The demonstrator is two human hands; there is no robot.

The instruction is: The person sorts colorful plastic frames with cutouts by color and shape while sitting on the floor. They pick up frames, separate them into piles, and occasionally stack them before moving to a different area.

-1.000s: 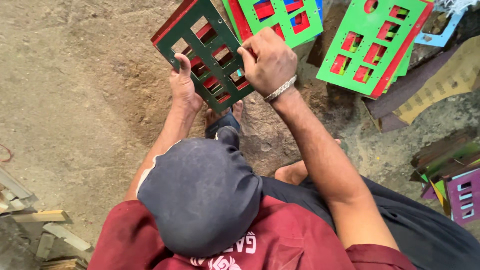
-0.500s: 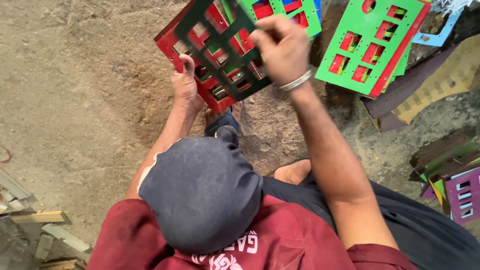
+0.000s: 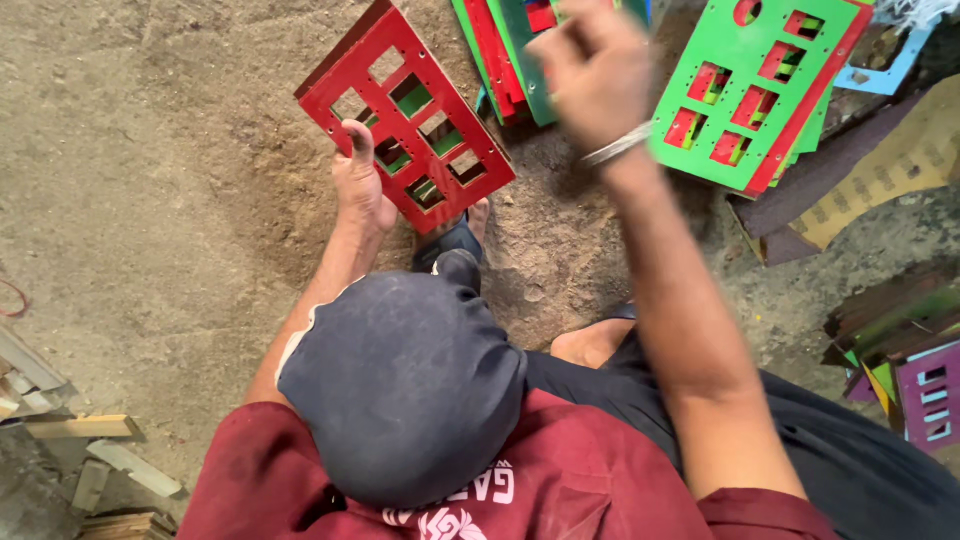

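My left hand (image 3: 360,190) grips a red flat panel (image 3: 437,210) with several rectangular cut-outs by its lower edge, holding it tilted above the dirt floor; green shows through the openings. My right hand (image 3: 592,70) is raised and blurred, fingers curled, beside a pile of green and red cut-out panels (image 3: 505,40) at the top. Whether it still holds a panel is unclear. My capped head (image 3: 400,390) and red shirt fill the lower middle.
A bright green panel on a red one (image 3: 715,45) lies at top right, next to a tan perforated sheet (image 3: 900,170). Purple and mixed panels (image 3: 930,390) are stacked at right. Wood scraps (image 3: 80,430) lie lower left. My foot (image 3: 450,235) rests under the red panel.
The dark green panel that lay on the red one has come off; my right hand swung up and right toward the pile. The left hand keeps the red panel.
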